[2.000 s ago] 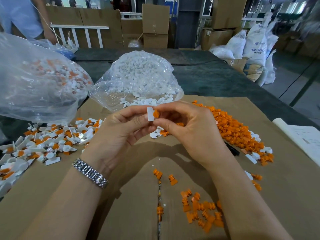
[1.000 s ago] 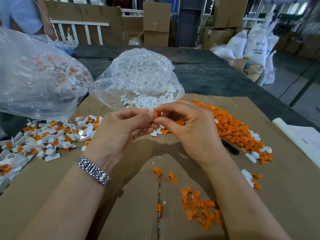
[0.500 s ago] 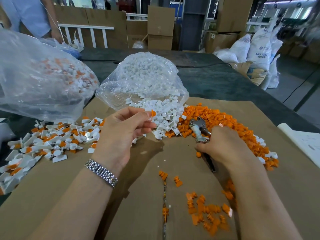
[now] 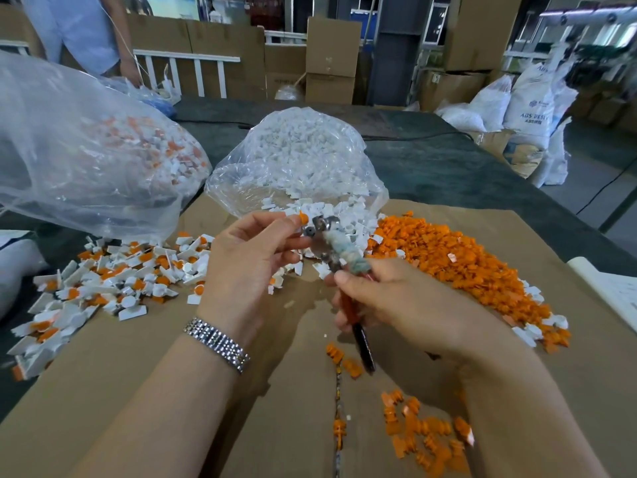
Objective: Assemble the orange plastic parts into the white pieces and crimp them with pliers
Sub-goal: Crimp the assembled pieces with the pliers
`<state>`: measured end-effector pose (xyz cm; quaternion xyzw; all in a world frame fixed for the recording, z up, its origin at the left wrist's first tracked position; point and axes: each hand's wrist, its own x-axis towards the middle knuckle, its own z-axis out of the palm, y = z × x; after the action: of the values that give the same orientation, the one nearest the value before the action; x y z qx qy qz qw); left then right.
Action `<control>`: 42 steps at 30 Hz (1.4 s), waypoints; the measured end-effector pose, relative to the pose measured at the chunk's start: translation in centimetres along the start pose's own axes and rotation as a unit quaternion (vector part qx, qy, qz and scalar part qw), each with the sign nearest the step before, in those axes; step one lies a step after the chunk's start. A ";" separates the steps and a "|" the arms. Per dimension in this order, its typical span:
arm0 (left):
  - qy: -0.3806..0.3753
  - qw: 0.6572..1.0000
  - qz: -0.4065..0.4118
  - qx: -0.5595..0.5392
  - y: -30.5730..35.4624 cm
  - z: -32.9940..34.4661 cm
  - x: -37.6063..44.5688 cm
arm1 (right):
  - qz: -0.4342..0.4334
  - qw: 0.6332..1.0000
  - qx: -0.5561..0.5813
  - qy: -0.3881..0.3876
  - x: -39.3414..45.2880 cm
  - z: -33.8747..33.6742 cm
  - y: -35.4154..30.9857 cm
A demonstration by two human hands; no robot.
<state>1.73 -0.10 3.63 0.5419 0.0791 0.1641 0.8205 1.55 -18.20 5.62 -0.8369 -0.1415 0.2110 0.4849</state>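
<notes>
Head view: a person's two forearms reach over a cardboard sheet point(image 4: 138, 367) laid on a dark table.
Landmark: the pliers point(image 4: 332, 246), held up near the middle of the sheet.
Left hand point(image 4: 248, 267): just left of the pliers' head, fingertips pinching a small part point(image 4: 303, 218) with an orange tip showing; its white body is mostly hidden by the fingers.
Right hand point(image 4: 396, 301): below and right of the pliers' head, fingers curled round the handles, which are wrapped in grey-blue tape near the top.
Pliers' jaws: right beside the pinched part; whether they are touching it is unclear through blur.
Orange parts point(image 4: 462, 260): a broad heap right of the pliers; a small scatter lies below them, near the sheet's front edge.
White pieces point(image 4: 303, 160): spilling from a clear bag just behind the pliers.
Finished pieces point(image 4: 113, 277): white with orange inserts, piled left of the pliers; more fill a large clear bag point(image 4: 86, 150) further left.
Step, as a judgement: the joined part looks ready for crimping.
Handling, as a judgement: the part is probably tiny, light, stiff moulded plastic, smooth enough to slip; best pinched by the white body, leaving the orange end clear for the jaws. A gentle squeeze seems wise, since thin plastic may crack.
</notes>
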 end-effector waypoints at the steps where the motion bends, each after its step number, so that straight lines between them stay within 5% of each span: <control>1: 0.003 1.000 0.003 0.005 0.0 0.1 0.0 | -0.006 1.000 -0.007 0.004 -0.1 0.2 -0.2; 26: 0.009 0.999 -0.029 -0.007 0.0 0.4 -0.1 | -0.065 0.967 -0.185 0.162 1.1 3.2 -0.6; 34: 0.004 1.000 -0.005 0.029 0.0 0.0 0.1 | 0.010 0.996 0.090 0.012 0.3 0.8 -0.5; 38: -0.014 0.999 0.001 0.049 0.1 -0.1 -0.2 | 0.023 0.992 0.008 0.124 0.1 -0.9 -0.1; 42: -0.024 0.997 0.009 0.066 0.0 0.1 -0.3 | 0.069 0.948 -0.164 0.265 1.2 -2.9 1.8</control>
<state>1.48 -0.31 3.67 0.5996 0.0653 0.1525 0.7829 4.05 -20.70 5.06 -0.9382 0.0174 -0.0121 0.3454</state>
